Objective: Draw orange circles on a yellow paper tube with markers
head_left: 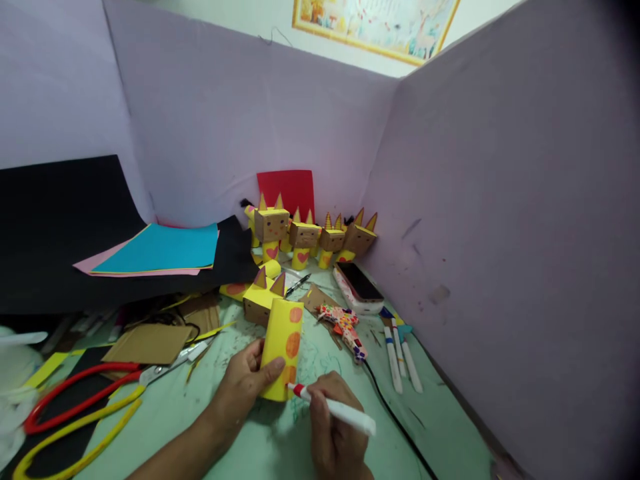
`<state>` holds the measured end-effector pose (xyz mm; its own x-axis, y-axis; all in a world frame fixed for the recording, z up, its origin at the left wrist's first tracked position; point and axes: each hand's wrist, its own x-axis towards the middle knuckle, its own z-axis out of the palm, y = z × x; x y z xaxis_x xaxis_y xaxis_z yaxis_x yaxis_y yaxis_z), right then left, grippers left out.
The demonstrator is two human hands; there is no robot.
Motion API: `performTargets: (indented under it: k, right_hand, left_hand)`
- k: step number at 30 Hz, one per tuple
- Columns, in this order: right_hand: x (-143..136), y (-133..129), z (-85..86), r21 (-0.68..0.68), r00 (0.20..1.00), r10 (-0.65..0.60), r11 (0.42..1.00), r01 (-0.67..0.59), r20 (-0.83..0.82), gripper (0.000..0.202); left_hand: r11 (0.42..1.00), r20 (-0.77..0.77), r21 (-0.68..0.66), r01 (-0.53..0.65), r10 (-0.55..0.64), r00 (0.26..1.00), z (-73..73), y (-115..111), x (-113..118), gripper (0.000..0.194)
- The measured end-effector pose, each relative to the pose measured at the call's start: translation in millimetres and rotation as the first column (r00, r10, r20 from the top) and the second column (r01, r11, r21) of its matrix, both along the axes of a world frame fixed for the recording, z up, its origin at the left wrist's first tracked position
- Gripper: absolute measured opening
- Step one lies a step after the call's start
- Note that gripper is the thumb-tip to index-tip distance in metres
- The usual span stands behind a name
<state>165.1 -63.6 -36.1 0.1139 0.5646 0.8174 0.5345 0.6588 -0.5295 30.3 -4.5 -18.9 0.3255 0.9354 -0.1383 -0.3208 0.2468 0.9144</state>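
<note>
My left hand point(246, 381) is closed around a yellow paper tube point(277, 333) near its lower end, the thumb pressed on its front. Orange-red spots run down the tube's right side. My right hand point(337, 423) grips a white marker point(350, 417) with a red end, its tip touching the tube beside the lowest spot. Just behind the tube sits a cardboard box head point(257, 310) with a yellow top and two pointed ears or horns. Farther back stand several yellow tube figures with cardboard heads point(273, 225), some bearing red hearts.
Red-and-yellow scissors point(145, 377) and cardboard pieces point(147, 343) lie at left, near blue paper point(165, 250) on black sheets. At right are a patterned glue gun point(345, 327) with a black cord, a phone point(359, 281) on a white case, and several white markers point(393, 360). Pale panels point(480, 200) enclose the table.
</note>
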Motion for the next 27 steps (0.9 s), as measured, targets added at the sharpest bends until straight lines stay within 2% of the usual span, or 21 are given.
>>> performTargets:
  k: [7,11,14,16,18,20,23,27]
  right_hand:
    - [2,-2,0.8,-0.076,0.999,-0.034,0.997,0.031,-0.042,0.015]
    - [3,-3,0.7,-0.085,0.999,-0.004,0.996,0.000,-0.051,0.017]
    - [3,-4,-0.3,-0.056,0.990,0.011,0.998,-0.019,-0.138,0.019]
    - [4,-4,-0.7,-0.079,0.969,-0.028,0.997,0.008,-0.247,0.019]
    - [5,-4,-1.2,-0.156,0.913,-0.097,0.987,0.037,-0.397,0.019]
    - [8,-3,-2.1,-0.265,0.821,-0.146,0.964,-0.006,-0.551,0.022]
    - [15,-4,-4.5,-0.378,0.691,-0.147,0.906,-0.194,-0.708,0.027]
    - [19,-9,-8.1,-0.390,0.579,-0.125,0.847,-0.360,-0.806,0.029]
  left_hand:
    - [1.000,-0.012,-0.025,0.016,-0.016,1.000,7.8,-1,0,0.047]
    - [0.999,-0.007,-0.028,0.017,-0.017,1.000,8.8,-2,0,0.050]
    - [0.999,-0.002,-0.032,0.013,-0.013,1.000,8.9,-2,1,0.050]
    - [1.000,0.008,-0.027,0.015,-0.014,1.000,10.3,-2,0,0.047]
    - [1.000,0.019,-0.020,0.022,-0.021,1.000,12.6,-3,-2,0.042]
    - [1.000,0.023,-0.019,0.025,-0.025,0.999,15.0,-4,-3,0.041]
    - [0.999,0.031,-0.038,0.035,-0.034,0.999,18.5,-7,-5,0.044]
    - [0.995,0.031,-0.094,0.032,-0.029,0.999,23.5,-11,-4,0.046]
